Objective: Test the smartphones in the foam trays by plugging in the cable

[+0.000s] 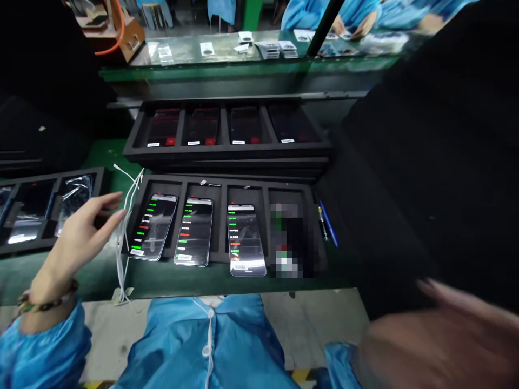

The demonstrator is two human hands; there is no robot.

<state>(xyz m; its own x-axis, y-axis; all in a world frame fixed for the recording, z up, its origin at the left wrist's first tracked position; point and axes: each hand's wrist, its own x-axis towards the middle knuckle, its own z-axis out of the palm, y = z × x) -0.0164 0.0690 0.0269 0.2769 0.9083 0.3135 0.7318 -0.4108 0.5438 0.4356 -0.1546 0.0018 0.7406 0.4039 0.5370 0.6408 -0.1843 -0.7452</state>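
My left hand (83, 229) is open, its fingers apart and nothing between them. It hovers over the right end of a tray of wrapped phones, beside white cables (122, 237). My right hand (441, 346) is a blur at the lower right; what its fingers do cannot be made out. In front of me a black foam tray (223, 186) bears a left phone (154, 227), a second phone (193, 232) and a third phone (246, 240), screens lit with green, white and red lines. Pixelation covers the tray's right slot.
Behind stands a stack of foam trays (227, 154) with dark-screened phones. Another tray (101, 181) lies at left. A blue pen (329, 224) and a second pen (323, 222) are right of the near tray. Large black material (425, 162) flanks the right. Co-workers' hands (357, 27) handle cards across.
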